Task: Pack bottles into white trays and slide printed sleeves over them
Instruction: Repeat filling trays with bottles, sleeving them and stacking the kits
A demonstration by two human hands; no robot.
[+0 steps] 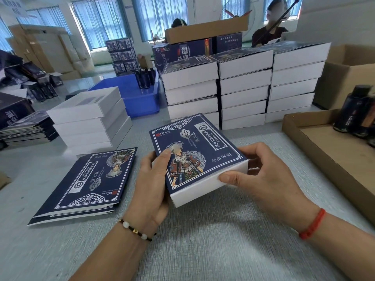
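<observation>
Near table centre, sleeve (194, 151) almost fully over tray (209, 184). Left hand (152, 179) grips left edge, right hand (261, 169) grips white end. Stiff card, probably bottle-heavy, slick; hold by sides.

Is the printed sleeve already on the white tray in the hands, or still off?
On. The printed sleeve covers the white tray; only the tray's white end shows.

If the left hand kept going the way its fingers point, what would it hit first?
Probably the sleeved box itself: the left hand already grips its left edge, fingers pointing up and away. Past that stand the stacked finished boxes, though depth is unclear.
</observation>
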